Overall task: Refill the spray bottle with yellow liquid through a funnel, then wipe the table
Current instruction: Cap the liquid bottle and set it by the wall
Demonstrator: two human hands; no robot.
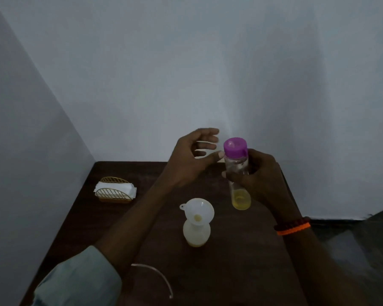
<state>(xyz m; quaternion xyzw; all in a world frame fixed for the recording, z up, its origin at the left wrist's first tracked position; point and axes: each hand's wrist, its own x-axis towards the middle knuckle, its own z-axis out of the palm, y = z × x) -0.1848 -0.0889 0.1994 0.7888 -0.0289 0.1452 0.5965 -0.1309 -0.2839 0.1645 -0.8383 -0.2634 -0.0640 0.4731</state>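
Observation:
A clear bottle (238, 166) with a purple cap (234, 147) has a little yellow liquid (241, 200) at its bottom. My right hand (261, 175) grips its middle and holds it upright above the dark table (230, 272). My left hand (190, 157) hovers just left of the cap, fingers spread, thumb tip almost at the cap's lower edge. A white spray bottle (196, 234), without its spray head, stands on the table with a white funnel (198, 209) in its neck. Yellow liquid shows at its base.
A gold wire holder with white napkins (115, 190) stands at the table's back left. A thin clear tube (157, 274) lies near the front edge. Grey walls close in behind and to the left of the table.

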